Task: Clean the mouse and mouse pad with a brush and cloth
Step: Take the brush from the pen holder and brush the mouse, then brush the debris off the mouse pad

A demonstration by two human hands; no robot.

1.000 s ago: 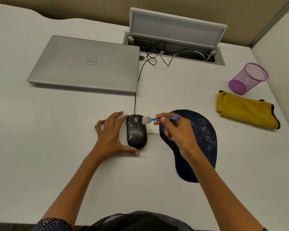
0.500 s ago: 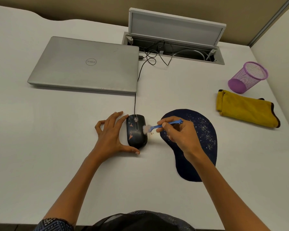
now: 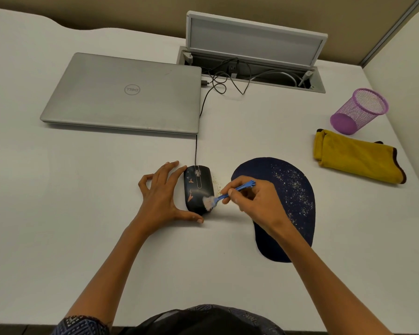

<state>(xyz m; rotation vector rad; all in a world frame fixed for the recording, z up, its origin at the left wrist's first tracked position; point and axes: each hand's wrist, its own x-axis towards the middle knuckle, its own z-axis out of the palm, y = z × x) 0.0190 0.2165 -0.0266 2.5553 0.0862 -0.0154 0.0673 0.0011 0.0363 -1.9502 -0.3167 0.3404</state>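
A black wired mouse [image 3: 197,187] sits on the white desk. My left hand [image 3: 162,199] steadies it, with the index finger along its left side and the thumb at its near end. My right hand [image 3: 254,201] pinches a small blue brush [image 3: 230,193] whose white bristles touch the mouse's near right side. A dark blue mouse pad [image 3: 293,209], speckled with light crumbs, lies to the right, partly under my right hand. A folded yellow cloth [image 3: 356,157] lies farther right. A few crumbs dot the desk between mouse and pad.
A closed silver laptop [image 3: 126,93] lies at the back left, with the mouse cable running past its right edge. An open cable hatch [image 3: 252,52] with wires sits at the back. A purple mesh cup [image 3: 358,111] lies on its side behind the cloth.
My right hand moved the brush from the mouse's far right edge toward its near right side. Crumbs now lie on the desk beside the mouse. My left hand stayed put.
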